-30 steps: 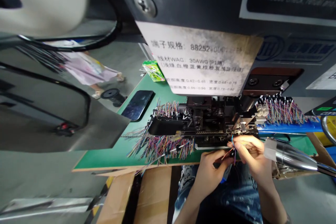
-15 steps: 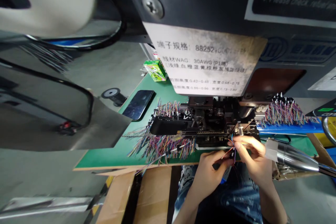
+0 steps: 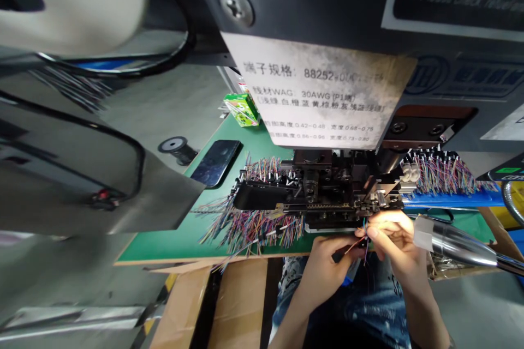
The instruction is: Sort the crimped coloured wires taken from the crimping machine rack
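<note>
At the front of the crimping machine (image 3: 327,204), my two hands meet over a small bundle of thin coloured wires (image 3: 365,233). The fingers of my right hand (image 3: 395,240) are pinched on the wires, just below the machine's crimping head. Lower and to the left, my left hand (image 3: 329,264) closes thumb and fingers round the lower part of the bundle, where a small dark piece partly shows. Orange, blue and purple wire ends stick out between the hands. The fingertips hide much of the bundle.
Piles of coloured wires (image 3: 262,226) lie on the green table (image 3: 164,248) at left, with more wires (image 3: 442,174) on a blue tray at right. A phone (image 3: 218,162) and a green box (image 3: 241,109) lie further back. A metal lamp tube (image 3: 462,242) juts in beside my right hand.
My right hand has drawn slightly down and back from the crimping head with the wires. Inside the machine's window the moving block has shifted, and screws show there now. My left hand stays nearly still.
</note>
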